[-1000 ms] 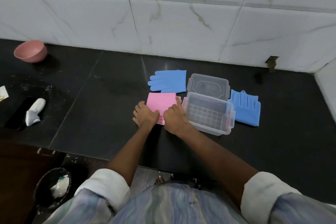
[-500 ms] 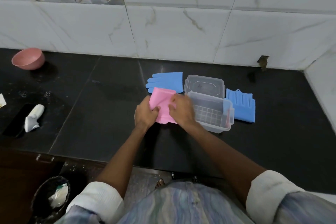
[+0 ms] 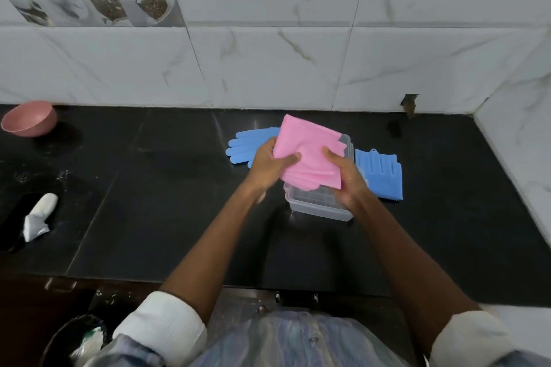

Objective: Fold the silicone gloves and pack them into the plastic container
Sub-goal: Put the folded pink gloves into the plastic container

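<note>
Both hands grip the folded pink glove (image 3: 308, 155) above the plastic container (image 3: 319, 208): left hand (image 3: 268, 164) pinching one side, right hand (image 3: 346, 176) the other. Springy silicone (I'd guess) may unfold once released, catching the rim.

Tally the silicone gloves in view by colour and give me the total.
Pink: 1, the folded pink glove, held above the plastic container
Blue: 2, the left blue glove and the right blue glove, both on the counter
Total: 3
</note>
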